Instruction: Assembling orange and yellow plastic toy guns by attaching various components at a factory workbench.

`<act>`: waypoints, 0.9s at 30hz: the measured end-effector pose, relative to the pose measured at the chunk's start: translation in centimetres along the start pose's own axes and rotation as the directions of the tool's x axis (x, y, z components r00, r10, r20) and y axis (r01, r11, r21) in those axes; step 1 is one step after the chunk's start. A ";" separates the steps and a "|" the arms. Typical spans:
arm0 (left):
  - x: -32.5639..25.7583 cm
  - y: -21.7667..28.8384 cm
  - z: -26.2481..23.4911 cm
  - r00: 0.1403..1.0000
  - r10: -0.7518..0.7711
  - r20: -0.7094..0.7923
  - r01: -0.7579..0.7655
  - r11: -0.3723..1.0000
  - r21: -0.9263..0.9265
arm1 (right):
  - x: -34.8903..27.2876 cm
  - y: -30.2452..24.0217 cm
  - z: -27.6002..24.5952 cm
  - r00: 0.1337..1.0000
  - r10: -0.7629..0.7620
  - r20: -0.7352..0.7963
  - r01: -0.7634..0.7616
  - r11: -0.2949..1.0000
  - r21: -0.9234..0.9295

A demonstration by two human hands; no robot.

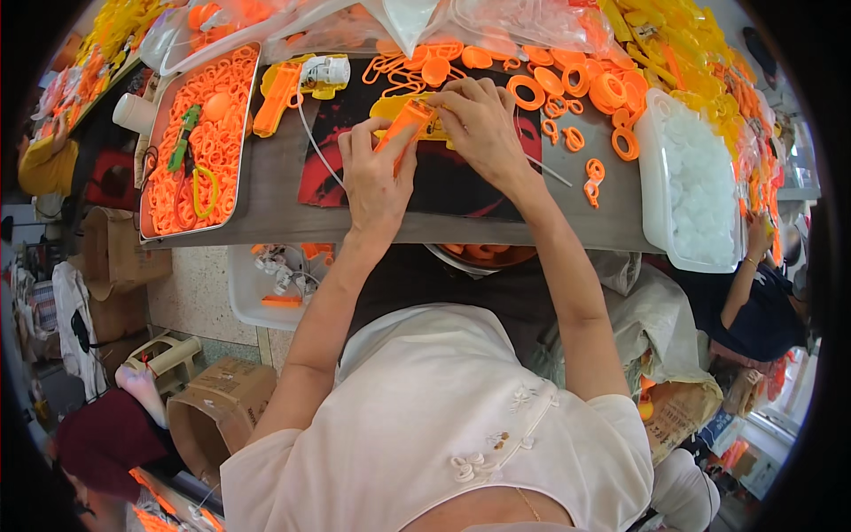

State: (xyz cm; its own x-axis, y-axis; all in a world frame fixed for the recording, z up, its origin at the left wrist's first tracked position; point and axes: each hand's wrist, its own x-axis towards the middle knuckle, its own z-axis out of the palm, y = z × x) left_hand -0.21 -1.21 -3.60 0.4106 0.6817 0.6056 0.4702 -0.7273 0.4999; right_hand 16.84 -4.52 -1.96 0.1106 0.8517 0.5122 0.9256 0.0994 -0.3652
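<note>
My left hand (374, 182) grips an orange plastic piece (403, 124) over a dark red-and-black mat (461, 191) on the grey table (266, 208). My right hand (479, 124) pinches the far end of the same piece, which lies on a yellow plastic part (394, 106). Both hands meet at the middle of the table. An assembled orange and yellow toy gun (284, 89) with a white part lies to the left of my hands.
A metal tray (155, 222) of orange rings stands at the left. Loose orange rings (576, 97) lie at the right beside a white bin (660, 222) of white round pieces. Clear bags and yellow parts crowd the far edge. Another person's arm (749, 266) shows at the right.
</note>
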 end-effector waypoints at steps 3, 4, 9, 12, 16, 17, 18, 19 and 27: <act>-0.3 0.0 0.3 0.999 -0.024 -0.027 0.024 1.000 0.002 | 0.1 -0.3 -0.1 1.000 0.011 0.001 -0.011 1.000 0.002; -0.4 0.1 0.2 0.998 -0.054 -0.016 0.054 0.999 -0.003 | 0.1 -0.4 -0.1 1.000 0.027 0.011 -0.027 1.000 -0.001; -0.4 0.6 0.2 0.997 -0.080 -0.014 0.080 0.996 0.026 | -0.1 -0.2 0.6 1.000 0.000 0.013 0.000 0.999 0.036; -0.3 0.3 0.4 0.996 -0.092 -0.013 0.093 0.995 0.037 | 0.5 0.0 0.4 0.998 0.025 0.064 -0.031 0.996 0.079; -0.4 0.1 0.2 0.998 -0.069 -0.002 0.069 0.998 0.014 | 0.9 -0.4 0.3 0.999 -0.032 0.028 0.030 0.998 0.051; -0.3 0.0 0.2 0.999 -0.037 -0.003 0.037 0.999 0.016 | 1.0 0.0 0.5 0.999 -0.027 0.029 0.025 0.998 0.050; -0.3 -0.2 0.2 0.999 -0.036 0.002 0.036 0.999 0.013 | 1.1 0.5 0.8 0.994 0.009 0.112 -0.017 0.997 0.074; -0.3 -0.8 0.1 1.000 -0.010 0.010 0.010 1.000 -0.015 | 1.5 0.6 1.0 0.981 0.035 0.191 -0.054 0.994 0.094; 0.2 -3.2 -1.6 0.989 0.064 0.130 -0.045 0.988 -0.146 | -3.3 -1.4 -2.9 0.980 0.149 0.131 -0.166 0.979 0.123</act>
State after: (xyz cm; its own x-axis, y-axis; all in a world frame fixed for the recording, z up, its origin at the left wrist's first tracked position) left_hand -2.82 1.11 -4.08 0.5381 0.6381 0.5508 0.3321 -0.7611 0.5572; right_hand 16.23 -8.99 -0.85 0.1995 0.9169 0.3457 0.8429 0.0194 -0.5377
